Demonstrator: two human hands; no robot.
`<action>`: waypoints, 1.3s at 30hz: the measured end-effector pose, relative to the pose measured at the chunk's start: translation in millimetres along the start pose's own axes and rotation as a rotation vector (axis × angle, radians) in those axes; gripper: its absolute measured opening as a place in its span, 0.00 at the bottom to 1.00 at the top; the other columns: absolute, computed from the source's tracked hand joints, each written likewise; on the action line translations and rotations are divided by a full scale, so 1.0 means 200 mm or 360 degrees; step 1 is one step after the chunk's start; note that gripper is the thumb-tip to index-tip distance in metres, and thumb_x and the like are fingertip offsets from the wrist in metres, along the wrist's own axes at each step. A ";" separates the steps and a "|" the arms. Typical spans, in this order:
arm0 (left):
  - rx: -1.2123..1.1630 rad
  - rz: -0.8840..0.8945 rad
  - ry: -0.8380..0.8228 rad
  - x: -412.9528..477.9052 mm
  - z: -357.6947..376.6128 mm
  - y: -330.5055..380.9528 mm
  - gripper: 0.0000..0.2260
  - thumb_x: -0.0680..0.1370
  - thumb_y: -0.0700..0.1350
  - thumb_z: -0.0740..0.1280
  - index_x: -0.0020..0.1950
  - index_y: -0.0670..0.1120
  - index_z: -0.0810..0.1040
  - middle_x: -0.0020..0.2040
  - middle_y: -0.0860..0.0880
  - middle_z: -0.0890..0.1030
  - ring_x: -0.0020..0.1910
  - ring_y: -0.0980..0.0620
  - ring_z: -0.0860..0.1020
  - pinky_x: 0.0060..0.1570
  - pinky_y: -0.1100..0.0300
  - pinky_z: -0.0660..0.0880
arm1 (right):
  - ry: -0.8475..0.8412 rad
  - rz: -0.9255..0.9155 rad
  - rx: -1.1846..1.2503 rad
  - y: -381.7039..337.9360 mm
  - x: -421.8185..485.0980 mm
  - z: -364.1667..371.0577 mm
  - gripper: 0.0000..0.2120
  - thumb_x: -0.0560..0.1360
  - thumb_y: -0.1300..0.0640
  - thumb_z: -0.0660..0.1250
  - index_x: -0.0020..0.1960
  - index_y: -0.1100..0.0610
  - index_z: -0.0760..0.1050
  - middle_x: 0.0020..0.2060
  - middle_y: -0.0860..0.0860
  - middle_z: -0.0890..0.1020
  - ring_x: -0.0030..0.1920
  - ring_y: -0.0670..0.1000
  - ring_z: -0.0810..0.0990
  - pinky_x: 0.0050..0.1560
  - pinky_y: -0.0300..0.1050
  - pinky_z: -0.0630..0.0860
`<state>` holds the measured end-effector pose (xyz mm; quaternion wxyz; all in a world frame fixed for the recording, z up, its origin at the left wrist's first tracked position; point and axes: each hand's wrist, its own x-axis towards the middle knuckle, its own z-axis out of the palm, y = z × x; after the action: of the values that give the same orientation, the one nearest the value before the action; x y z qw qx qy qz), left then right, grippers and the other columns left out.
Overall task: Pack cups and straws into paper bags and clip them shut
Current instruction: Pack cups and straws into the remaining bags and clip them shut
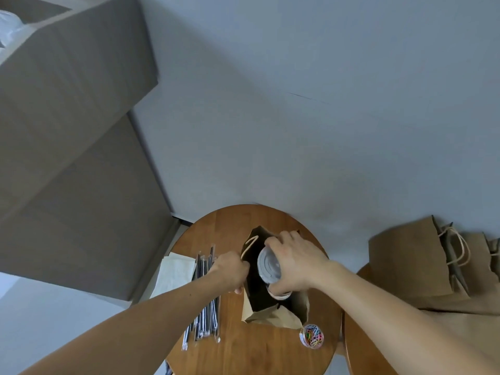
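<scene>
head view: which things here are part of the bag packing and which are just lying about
In the job: open paper bag, lidded cup, wrapped straws, tub of paper clips, spare paper bags.
Lying about: white paper sheet, cardboard boxes.

Bare left forearm (pixel 135 326) and bare right forearm (pixel 392 307) run uncovered to the frame's edge. The left hand (pixel 230 272) and right hand (pixel 295 263) are bare too. A small dark speck marks the left forearm.

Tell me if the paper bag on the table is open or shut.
Open. The paper bag gapes dark; left hand grips its rim, right hand holds a cup at its mouth.
</scene>
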<state>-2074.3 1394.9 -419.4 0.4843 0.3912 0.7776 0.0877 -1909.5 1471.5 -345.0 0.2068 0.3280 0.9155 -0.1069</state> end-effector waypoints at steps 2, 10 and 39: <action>0.0082 0.0038 -0.0024 -0.01 0.00 0.01 0.06 0.82 0.46 0.62 0.51 0.44 0.75 0.38 0.47 0.83 0.36 0.50 0.84 0.45 0.57 0.83 | -0.0082 0.0105 0.0050 -0.02 0.05 0.06 0.47 0.62 0.32 0.70 0.72 0.51 0.57 0.65 0.56 0.68 0.61 0.59 0.71 0.51 0.49 0.73; 0.0083 0.0067 -0.0012 -0.03 -0.04 0.01 0.10 0.82 0.46 0.58 0.54 0.42 0.76 0.42 0.44 0.84 0.38 0.50 0.84 0.44 0.60 0.82 | -0.0307 0.0391 0.0053 -0.11 0.26 0.42 0.46 0.68 0.39 0.73 0.76 0.52 0.52 0.68 0.59 0.64 0.61 0.62 0.73 0.60 0.53 0.74; 0.0182 0.0356 -0.0141 -0.08 -0.08 0.04 0.19 0.77 0.58 0.65 0.63 0.50 0.72 0.48 0.50 0.80 0.45 0.51 0.81 0.47 0.56 0.81 | 0.0030 0.0265 0.0353 0.01 0.11 0.11 0.14 0.75 0.41 0.63 0.35 0.48 0.72 0.29 0.46 0.77 0.30 0.46 0.77 0.26 0.40 0.65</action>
<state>-2079.1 1392.7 -396.8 0.4823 0.5059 0.7108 0.0792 -1916.5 1478.4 -374.4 0.1688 0.4246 0.8697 -0.1867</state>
